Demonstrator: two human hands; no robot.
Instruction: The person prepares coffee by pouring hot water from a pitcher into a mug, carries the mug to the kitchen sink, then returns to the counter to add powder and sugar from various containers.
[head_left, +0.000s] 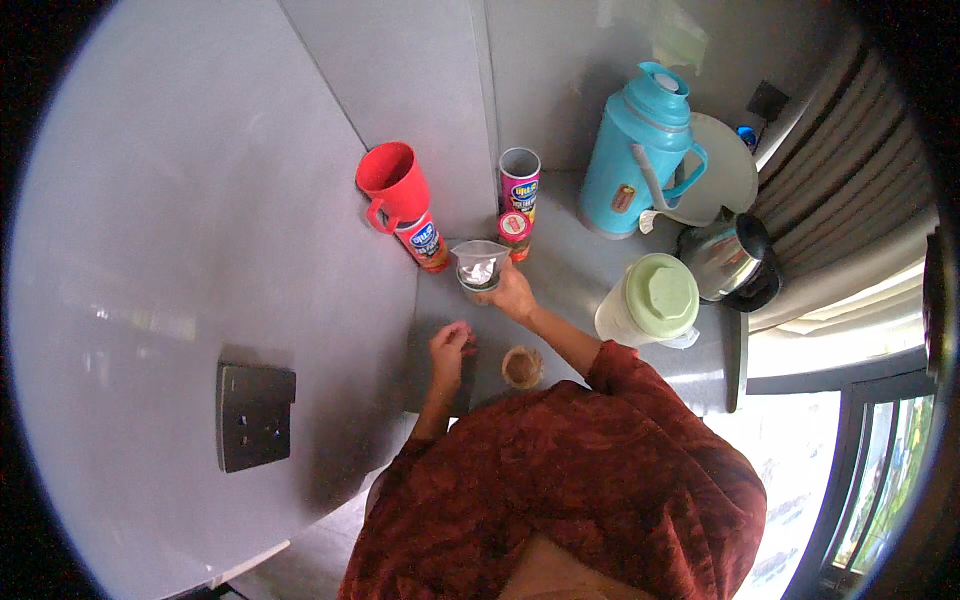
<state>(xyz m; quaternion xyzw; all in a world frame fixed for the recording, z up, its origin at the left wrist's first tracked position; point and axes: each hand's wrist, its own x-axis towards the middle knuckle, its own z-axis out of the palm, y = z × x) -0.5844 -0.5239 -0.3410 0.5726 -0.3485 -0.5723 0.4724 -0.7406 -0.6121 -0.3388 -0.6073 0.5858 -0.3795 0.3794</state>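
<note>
My right hand (513, 294) is closed around a cup or jar (475, 289) from which a clear plastic bag (480, 253) with silvery foil-like contents sticks out. Left of it, my left hand (451, 343) hovers near the wall with curled fingers and no object visible in it. A small glass jar (522, 367) with brown contents stands between my forearms, close to my body. Just beyond my right hand is a jar with a red lid (514, 225), in front of an open, pink snack canister (519, 177). A red mug (394, 184) sits on a red canister (424, 244).
A blue thermos jug (637, 154) stands at the back right, with a round pale tray (724, 169) behind it. Nearer are a steel kettle (724, 259) and a pitcher with a green lid (656, 300). Walls bound the counter at the left and back; a curtain (832, 195) hangs at the right.
</note>
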